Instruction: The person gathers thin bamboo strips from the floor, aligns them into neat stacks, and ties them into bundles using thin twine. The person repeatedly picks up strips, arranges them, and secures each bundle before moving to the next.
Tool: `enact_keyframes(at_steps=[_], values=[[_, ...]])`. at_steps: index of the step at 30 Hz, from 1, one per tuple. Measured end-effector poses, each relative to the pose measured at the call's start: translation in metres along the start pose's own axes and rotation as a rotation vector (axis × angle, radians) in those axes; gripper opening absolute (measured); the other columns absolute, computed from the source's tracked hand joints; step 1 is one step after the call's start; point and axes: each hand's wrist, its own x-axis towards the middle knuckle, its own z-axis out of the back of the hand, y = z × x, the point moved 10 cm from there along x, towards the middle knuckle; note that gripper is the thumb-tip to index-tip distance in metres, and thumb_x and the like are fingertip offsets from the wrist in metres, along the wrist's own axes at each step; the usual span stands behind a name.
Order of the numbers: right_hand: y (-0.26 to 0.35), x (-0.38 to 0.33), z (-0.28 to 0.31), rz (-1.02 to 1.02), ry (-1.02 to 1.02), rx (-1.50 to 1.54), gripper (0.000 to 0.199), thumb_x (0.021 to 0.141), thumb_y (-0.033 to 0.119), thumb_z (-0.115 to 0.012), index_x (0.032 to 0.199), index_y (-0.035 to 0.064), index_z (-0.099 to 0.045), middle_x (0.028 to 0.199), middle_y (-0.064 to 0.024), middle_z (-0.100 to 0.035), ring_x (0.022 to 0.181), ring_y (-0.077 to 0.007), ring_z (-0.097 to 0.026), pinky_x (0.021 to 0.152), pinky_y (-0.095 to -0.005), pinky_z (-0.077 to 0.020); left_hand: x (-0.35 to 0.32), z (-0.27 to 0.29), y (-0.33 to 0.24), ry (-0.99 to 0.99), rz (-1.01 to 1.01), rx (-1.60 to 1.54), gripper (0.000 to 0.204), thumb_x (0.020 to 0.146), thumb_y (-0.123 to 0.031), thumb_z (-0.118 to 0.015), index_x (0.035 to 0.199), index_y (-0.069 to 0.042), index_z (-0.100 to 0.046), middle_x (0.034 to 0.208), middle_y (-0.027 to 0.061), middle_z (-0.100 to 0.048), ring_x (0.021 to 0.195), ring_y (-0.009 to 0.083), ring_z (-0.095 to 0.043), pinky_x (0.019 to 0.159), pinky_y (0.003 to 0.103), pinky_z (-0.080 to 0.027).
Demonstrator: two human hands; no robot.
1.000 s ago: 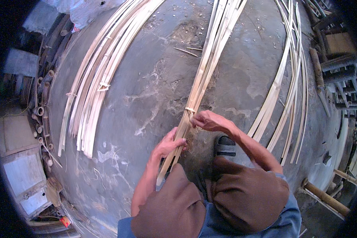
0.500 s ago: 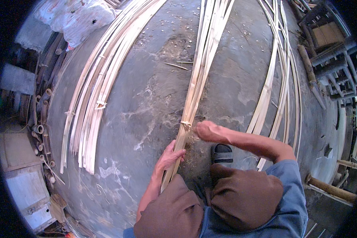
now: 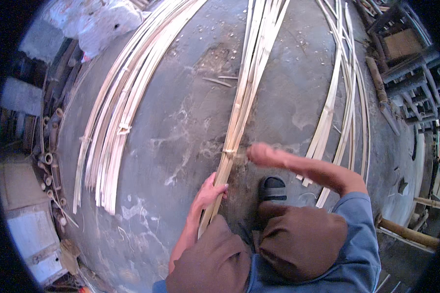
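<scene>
A bundle of long, pale bamboo strips (image 3: 239,105) runs from the top of the view down to my left knee. My left hand (image 3: 211,192) is wrapped round its near end, thumb across the front. Just above that grip, a thin binding strip (image 3: 228,152) circles the bundle. To the right of the binding my right hand (image 3: 265,155) is closed in a fist, a little blurred. A faint length of the binding strip stretches from the bundle toward this fist; its end is hidden in the fingers.
Another pale strip bundle (image 3: 113,146), tied near its end, lies on the concrete floor (image 3: 166,205) to the left. Loose strips (image 3: 349,107) lie at the right. Bamboo poles (image 3: 48,158) line the left side, a wooden rack (image 3: 410,80) the right. My sandalled foot (image 3: 273,188) is below my right hand.
My right fist has moved a little to the right, away from the bundle, and a stretched length of binding now shows between them. My left hand keeps its grip in the same place.
</scene>
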Motion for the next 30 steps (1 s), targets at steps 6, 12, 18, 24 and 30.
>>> enact_keyframes(at_steps=[6, 12, 18, 24, 30], values=[[-0.103, 0.071, 0.006, -0.502, -0.030, 1.298, 0.016, 0.090, 0.016, -0.053, 0.079, 0.0074, -0.045, 0.063, -0.0113, -0.044, 0.052, -0.0188, -0.048, 0.048, -0.0373, -0.0424, -0.004, -0.003, -0.002, -0.003, 0.028, -0.030, 0.039, 0.089, -0.015, -0.066, 0.122, -0.002, -0.051, 0.081, 0.0045, -0.061, 0.066, 0.0127, -0.061, 0.063, 0.030, -0.051], [0.037, 0.023, 0.011, -0.073, 0.624, 1.218, 0.020, 0.089, 0.013, -0.061, 0.105, 0.0044, -0.054, 0.083, -0.0152, -0.060, 0.074, -0.0362, -0.062, 0.065, -0.0434, -0.0503, -0.003, -0.005, -0.010, 0.003, -0.010, -0.022, 0.041, 0.088, -0.017, -0.067, 0.122, -0.001, -0.050, 0.081, 0.0040, -0.058, 0.064, 0.0127, -0.059, 0.062, 0.029, -0.050], [-0.061, 0.013, 0.038, -0.566, 0.154, 1.158, 0.029, 0.093, 0.022, -0.062, 0.116, 0.0064, -0.057, 0.094, -0.0161, -0.059, 0.087, -0.0347, -0.061, 0.075, -0.0450, -0.0508, -0.009, 0.001, -0.005, -0.060, -0.020, 0.011, 0.041, 0.089, -0.015, -0.067, 0.126, -0.003, -0.052, 0.084, 0.0029, -0.059, 0.066, 0.0113, -0.060, 0.061, 0.029, -0.050], [-0.039, 0.053, 0.044, -0.682, 0.258, 1.021, 0.027, 0.094, 0.031, -0.060, 0.106, 0.0074, -0.059, 0.097, -0.0137, -0.058, 0.094, -0.0346, -0.060, 0.080, -0.0449, -0.0501, -0.009, 0.007, -0.014, -0.230, -0.127, 0.384, 0.047, 0.084, -0.019, -0.069, 0.127, -0.006, -0.052, 0.095, 0.0157, -0.067, 0.079, 0.0282, -0.068, 0.070, 0.039, -0.053], [-0.040, 0.061, 0.041, -0.642, 0.378, 0.794, 0.025, 0.091, 0.029, -0.059, 0.101, 0.0058, -0.057, 0.098, -0.0130, -0.057, 0.098, -0.0308, -0.061, 0.082, -0.0447, -0.0486, -0.019, 0.003, -0.024, -0.285, -0.137, 0.440, 0.045, 0.084, -0.024, -0.063, 0.122, -0.005, -0.047, 0.082, 0.0272, -0.065, 0.081, 0.0448, -0.066, 0.073, 0.049, -0.050]])
